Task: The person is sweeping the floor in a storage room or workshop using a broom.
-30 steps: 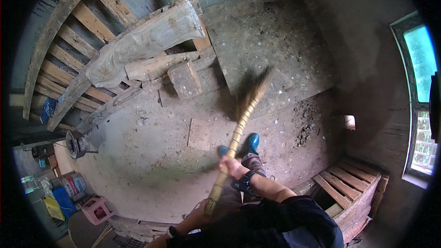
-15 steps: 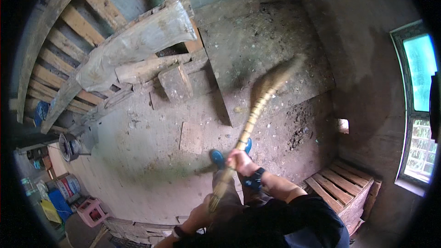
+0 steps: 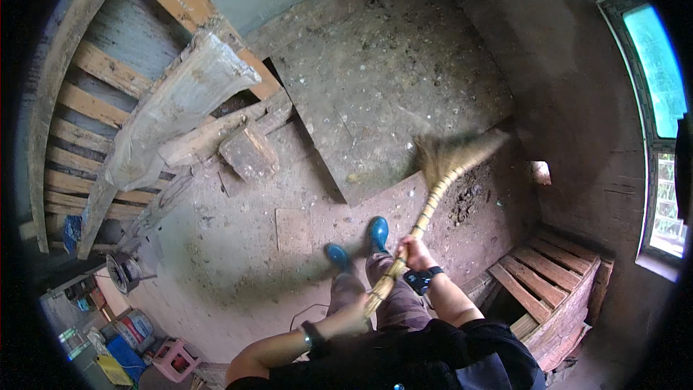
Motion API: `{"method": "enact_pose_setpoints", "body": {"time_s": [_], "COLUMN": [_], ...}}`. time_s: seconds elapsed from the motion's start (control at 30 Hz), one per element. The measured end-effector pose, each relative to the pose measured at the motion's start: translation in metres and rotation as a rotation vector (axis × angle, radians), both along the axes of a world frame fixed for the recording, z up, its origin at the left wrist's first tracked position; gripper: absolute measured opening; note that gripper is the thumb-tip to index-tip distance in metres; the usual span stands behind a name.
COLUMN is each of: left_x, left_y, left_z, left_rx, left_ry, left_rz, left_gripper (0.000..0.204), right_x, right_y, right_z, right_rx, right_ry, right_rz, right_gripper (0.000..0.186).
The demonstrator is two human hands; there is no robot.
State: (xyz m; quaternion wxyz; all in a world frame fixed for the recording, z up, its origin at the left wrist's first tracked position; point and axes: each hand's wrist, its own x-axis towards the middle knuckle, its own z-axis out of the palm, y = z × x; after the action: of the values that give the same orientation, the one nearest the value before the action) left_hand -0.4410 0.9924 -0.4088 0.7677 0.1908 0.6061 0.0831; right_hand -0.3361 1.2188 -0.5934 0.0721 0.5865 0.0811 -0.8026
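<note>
At the near edge of the stained board point(image 3: 317, 112), the broom point(image 3: 435, 198) is gripped in the right hand point(image 3: 417, 254), the blurred left hand's point(image 3: 355, 319) hold by its butt indeterminable, and sweeping appears incomplete, litter point(image 3: 363, 67) and a dark debris heap point(image 3: 468, 207) remaining.

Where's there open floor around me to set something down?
The widest open patch of floor, stained and specked, lies left of the blue rubber boots, between the flat square board and the pink plastic stool. A smaller patch sits between the boots and the slatted wooden crate, near the broom. It's crowded around the stool and along the slatted wooden frame.
</note>
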Motion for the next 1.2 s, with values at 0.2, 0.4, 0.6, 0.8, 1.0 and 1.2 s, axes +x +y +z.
{"method": "enact_pose_setpoints", "body": {"time_s": [0.2,0.4,0.6,0.8,1.0,1.2], "left_x": [-0.040,-0.087,-0.179,-0.275,-0.359,-0.401], "left_y": [0.028,-0.007,-0.016,-0.031,-0.019,0.015], "left_z": [0.033,0.096,0.106,-0.021,-0.020,-0.025], "left_rx": [0.458,0.212,0.207,0.204,0.498,0.793], "left_ry": [0.174,0.360,0.587,0.415,0.215,-0.158], "left_rz": [0.318,0.308,0.443,0.672,0.300,0.576], "left_gripper": [0.057,0.084,0.102,0.106,0.100,0.093], "right_x": [-0.047,-0.169,-0.350,-0.455,-0.413,-0.423], "right_y": [0.048,0.011,-0.062,-0.075,-0.031,0.017], "right_z": [0.062,0.096,0.066,0.050,0.036,0.065], "right_rx": [0.100,-0.078,-0.204,0.161,0.295,0.352], "right_ry": [-0.101,0.330,0.608,0.446,-0.058,-0.029], "right_rz": [-0.045,0.006,0.211,0.428,0.041,-0.158], "right_gripper": [0.012,0.011,0.010,0.007,0.009,0.010]}}
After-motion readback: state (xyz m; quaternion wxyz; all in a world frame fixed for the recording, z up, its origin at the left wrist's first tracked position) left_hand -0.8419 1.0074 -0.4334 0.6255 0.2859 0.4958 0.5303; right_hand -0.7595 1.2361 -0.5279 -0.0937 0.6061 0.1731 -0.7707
